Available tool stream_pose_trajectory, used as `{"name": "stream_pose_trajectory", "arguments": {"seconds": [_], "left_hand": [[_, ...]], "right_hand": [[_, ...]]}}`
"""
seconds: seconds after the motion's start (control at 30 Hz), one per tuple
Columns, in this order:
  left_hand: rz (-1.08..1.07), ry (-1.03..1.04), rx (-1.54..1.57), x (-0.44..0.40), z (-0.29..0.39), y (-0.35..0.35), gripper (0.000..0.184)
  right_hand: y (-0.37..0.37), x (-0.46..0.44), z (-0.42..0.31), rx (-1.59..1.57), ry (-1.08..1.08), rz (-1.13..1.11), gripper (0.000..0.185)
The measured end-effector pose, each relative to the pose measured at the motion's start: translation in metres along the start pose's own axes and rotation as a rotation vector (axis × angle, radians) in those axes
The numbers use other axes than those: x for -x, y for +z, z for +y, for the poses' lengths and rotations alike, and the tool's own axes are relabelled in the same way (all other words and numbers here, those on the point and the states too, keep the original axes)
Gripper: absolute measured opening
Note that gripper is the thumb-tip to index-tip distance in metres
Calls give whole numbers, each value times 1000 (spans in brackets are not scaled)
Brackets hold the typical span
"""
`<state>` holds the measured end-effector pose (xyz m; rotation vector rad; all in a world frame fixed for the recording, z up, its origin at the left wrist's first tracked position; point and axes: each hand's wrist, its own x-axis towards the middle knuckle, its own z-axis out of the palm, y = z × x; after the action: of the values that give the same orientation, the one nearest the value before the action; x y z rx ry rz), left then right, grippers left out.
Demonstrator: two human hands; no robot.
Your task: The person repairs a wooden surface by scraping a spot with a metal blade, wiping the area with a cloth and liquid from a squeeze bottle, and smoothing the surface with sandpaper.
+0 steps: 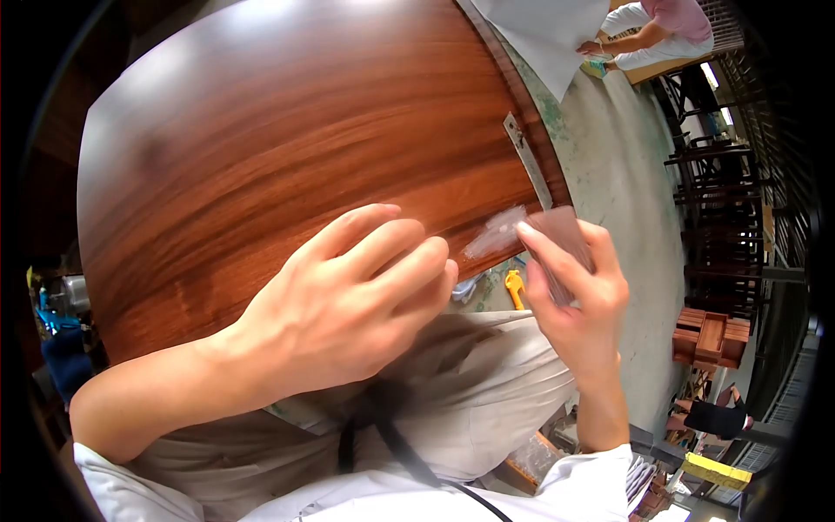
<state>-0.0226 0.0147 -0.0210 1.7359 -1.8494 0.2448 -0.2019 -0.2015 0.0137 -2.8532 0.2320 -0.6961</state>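
A glossy red-brown wooden panel (304, 130) fills the upper left and middle of the view. My left hand (357, 296) is over its near edge with the fingers curled; whatever they hold, if anything, is hidden. At the panel's right corner my right hand (578, 296) grips a flat grey-brown pad (561, 239) between thumb and fingers. Beside the pad lies a whitish, scuffed patch (496, 233) on the wood. A metal strip (527, 161) lies along the panel's right edge, just above the pad.
Below the corner is a yellow tool (515, 287). A white sheet (548, 35) and a person in pink (670, 35) are at the upper right. Wooden crates (711, 337), another person in dark clothing (718, 418) and a yellow block (716, 471) are farther right.
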Motion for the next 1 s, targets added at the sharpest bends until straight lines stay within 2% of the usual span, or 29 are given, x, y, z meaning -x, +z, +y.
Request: {"name": "stream_pose_trajectory", "arguments": {"seconds": [0.1,0.13,0.23,0.27,0.37,0.4,0.5,0.6,0.7,0.8,0.9,1.0], "left_hand": [[-7,-1,9,0,0,1,54],[-3,-4,21,0,-1,-1,55],[9,-7,32,0,-2,0,53],[8,-12,33,0,-2,-1,52],[1,-20,47,0,1,0,49],[3,-22,51,-1,2,1,48],[5,-25,55,-1,5,2,45],[13,-17,52,-1,4,3,45],[6,-16,46,1,2,2,46],[-6,-13,48,0,0,0,46],[-14,-14,55,0,-2,-1,47],[-20,-15,60,0,-2,0,47]], "right_hand": [[-17,12,10,-420,231,-15,45],[-11,12,-5,-752,485,113,58],[-13,18,0,-893,618,89,70],[-11,20,1,-968,710,133,62],[-6,46,27,-1285,891,77,51],[-6,38,17,-1381,842,48,40],[-9,40,12,-1448,956,-17,41],[2,49,29,-1609,780,-109,39],[2,39,19,-1761,711,-64,30],[7,44,24,-1224,526,-9,28],[5,24,25,-449,77,-25,35],[14,6,32,-182,-193,-41,42]]}}
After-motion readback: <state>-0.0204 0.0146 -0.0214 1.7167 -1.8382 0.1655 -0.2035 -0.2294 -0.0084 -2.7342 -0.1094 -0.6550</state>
